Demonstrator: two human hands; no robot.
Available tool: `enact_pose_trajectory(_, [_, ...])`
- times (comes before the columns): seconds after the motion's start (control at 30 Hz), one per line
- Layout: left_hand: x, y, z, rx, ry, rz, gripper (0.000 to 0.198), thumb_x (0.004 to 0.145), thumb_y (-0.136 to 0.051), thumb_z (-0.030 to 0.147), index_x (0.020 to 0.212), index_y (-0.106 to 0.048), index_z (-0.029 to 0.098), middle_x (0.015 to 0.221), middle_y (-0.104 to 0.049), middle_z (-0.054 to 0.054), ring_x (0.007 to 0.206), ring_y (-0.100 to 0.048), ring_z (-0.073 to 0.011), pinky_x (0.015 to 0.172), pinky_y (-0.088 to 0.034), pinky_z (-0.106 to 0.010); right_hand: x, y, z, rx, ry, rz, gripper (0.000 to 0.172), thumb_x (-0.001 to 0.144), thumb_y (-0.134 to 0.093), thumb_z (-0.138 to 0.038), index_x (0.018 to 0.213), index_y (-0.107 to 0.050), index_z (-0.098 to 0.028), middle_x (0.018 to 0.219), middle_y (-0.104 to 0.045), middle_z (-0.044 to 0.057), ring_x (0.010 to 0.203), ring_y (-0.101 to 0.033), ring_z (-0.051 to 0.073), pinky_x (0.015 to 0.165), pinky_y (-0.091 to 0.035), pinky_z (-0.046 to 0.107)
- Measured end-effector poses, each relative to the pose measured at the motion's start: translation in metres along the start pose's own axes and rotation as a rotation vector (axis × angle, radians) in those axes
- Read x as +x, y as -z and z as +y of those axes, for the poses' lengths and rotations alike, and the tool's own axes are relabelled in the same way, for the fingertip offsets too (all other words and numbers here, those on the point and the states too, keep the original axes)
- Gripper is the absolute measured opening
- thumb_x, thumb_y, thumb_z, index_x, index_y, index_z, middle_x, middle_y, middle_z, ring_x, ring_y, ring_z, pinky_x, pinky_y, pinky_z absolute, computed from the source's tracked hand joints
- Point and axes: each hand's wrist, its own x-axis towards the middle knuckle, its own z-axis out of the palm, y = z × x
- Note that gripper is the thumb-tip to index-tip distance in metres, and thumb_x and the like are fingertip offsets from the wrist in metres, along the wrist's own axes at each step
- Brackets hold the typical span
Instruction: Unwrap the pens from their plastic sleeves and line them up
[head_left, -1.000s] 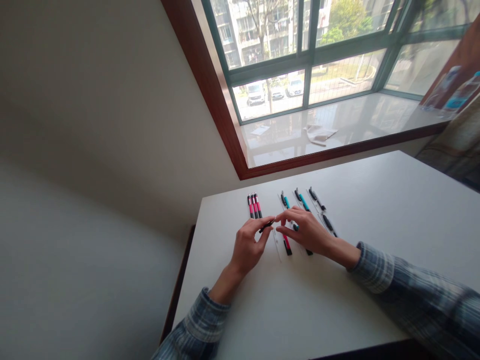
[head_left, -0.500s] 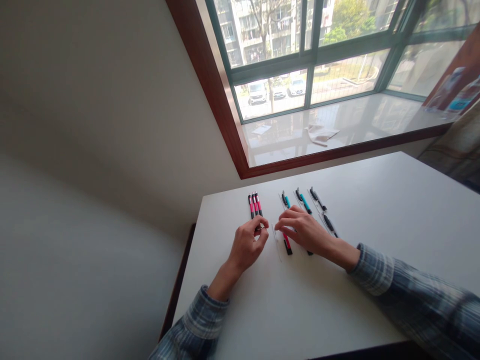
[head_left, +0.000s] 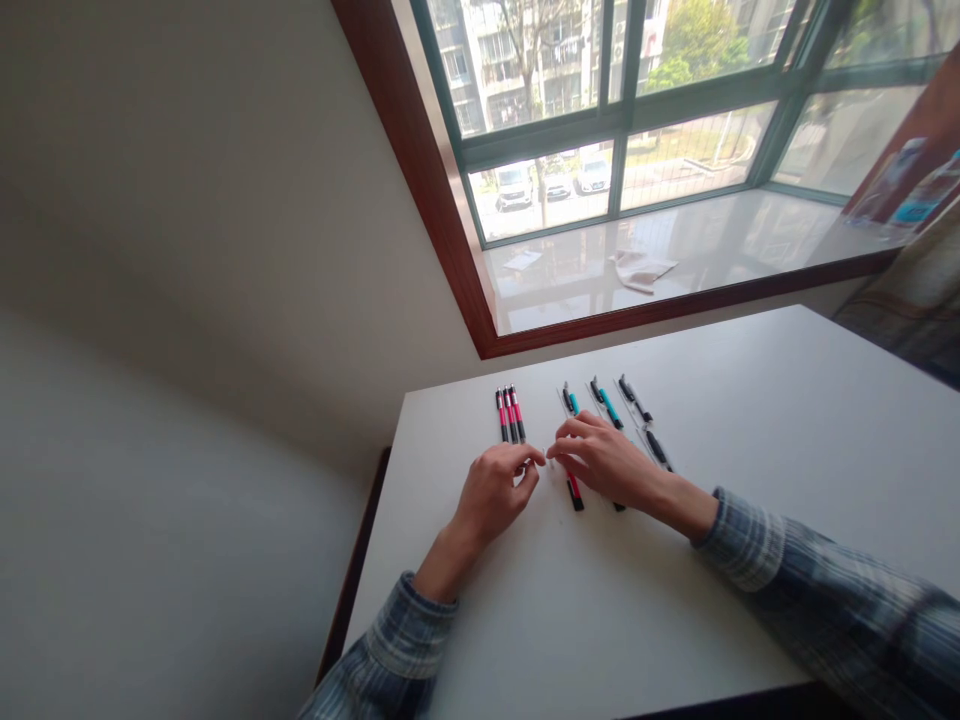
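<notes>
Frustratingly, we cannot tell if the curled fingers of our left hand (head_left: 495,490) pinch anything, or if our right hand (head_left: 607,465) grips the red pen (head_left: 574,491) it half hides.

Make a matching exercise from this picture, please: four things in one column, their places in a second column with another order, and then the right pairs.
Things:
1. Left hand
2. Right hand
3. Pink-and-black pens
4. Pale crumpled item

Places:
A. On the window sill
B. Partly over a red-and-black pen
C. Side by side in a tight group
D. Just below the bunched pens

Pairs: 1-D, 2-B, 3-C, 4-A
</notes>
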Motion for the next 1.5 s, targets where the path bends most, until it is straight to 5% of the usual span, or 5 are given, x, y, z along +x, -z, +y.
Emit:
enact_pose_trajectory(0.3, [-0.002,-0.005,-0.009,0.058,-0.042,-0.079,0.028,0.087,-0.064,0.006,0.099,-0.080,0.027,0.091,-0.080,-0.002,0.081,-0.073,-0.0207,0.079,-0.056,-0.034,0.003,-0.001,0.002,0.014,-0.006,0.015,0.019,0.099,-0.061,-0.014,0.098,-0.078,-0.023,0.099,-0.074,0.008,0.093,-0.060,0.025,0.088,-0.050,0.043])
enact_pose_trajectory(0.53, [0.000,0.000,-0.006,0.060,0.018,-0.023,0.025,0.090,-0.065,0.011,0.105,-0.079,0.026,0.094,-0.081,-0.002,0.081,-0.073,-0.0201,0.080,-0.055,-0.034,0.011,0.004,0.006,-0.039,-0.128,-0.023,0.009,0.093,-0.073,-0.020,0.098,-0.080,-0.022,0.095,-0.074,0.010,0.094,-0.060,0.028,0.086,-0.050,0.044])
enact_pose_trajectory(1.07, [0.005,0.006,0.000,-0.003,0.122,-0.028,0.021,0.093,-0.064,0.018,0.104,-0.080,0.025,0.093,-0.080,-0.001,0.072,-0.067,-0.0160,0.073,-0.050,-0.028,0.011,0.013,-0.011,-0.007,-0.345,-0.089,0.021,0.097,-0.068,-0.034,0.110,-0.078,-0.020,0.084,-0.079,0.007,0.095,-0.064,0.031,0.085,-0.048,0.041])
enact_pose_trajectory(1.5, [0.005,0.008,0.006,-0.254,0.207,0.058,0.021,0.094,-0.060,0.023,0.101,-0.080,0.021,0.081,-0.072,-0.001,0.064,-0.054,-0.0121,0.064,-0.043,-0.025,0.012,0.021,-0.012,0.229,-0.459,-0.061,0.023,0.087,-0.068,-0.022,0.106,-0.080,-0.024,0.083,-0.080,0.003,0.088,-0.069,0.025,0.082,-0.048,0.035])
